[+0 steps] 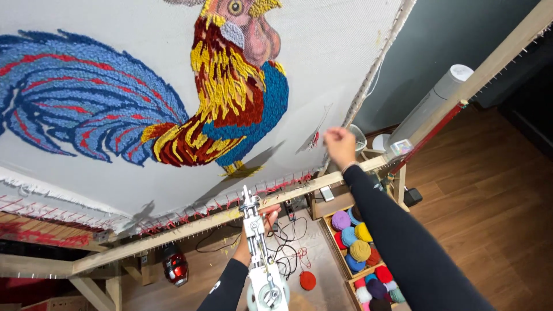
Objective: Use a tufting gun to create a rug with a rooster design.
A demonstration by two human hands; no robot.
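Nearest me, left hand (253, 233) grips the tufting gun (260, 253), which looks heavy and rigid, low under the frame (190, 226), while right hand (340, 145) pinches soft yarn (314, 140) at the cloth (322, 69).

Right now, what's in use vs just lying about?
In use:
- tufting gun, in left hand
- rooster cloth on wooden frame
- right hand, raised at the cloth

Lying about:
- yarn balls in crates
- orange yarn ball
- white cylinder
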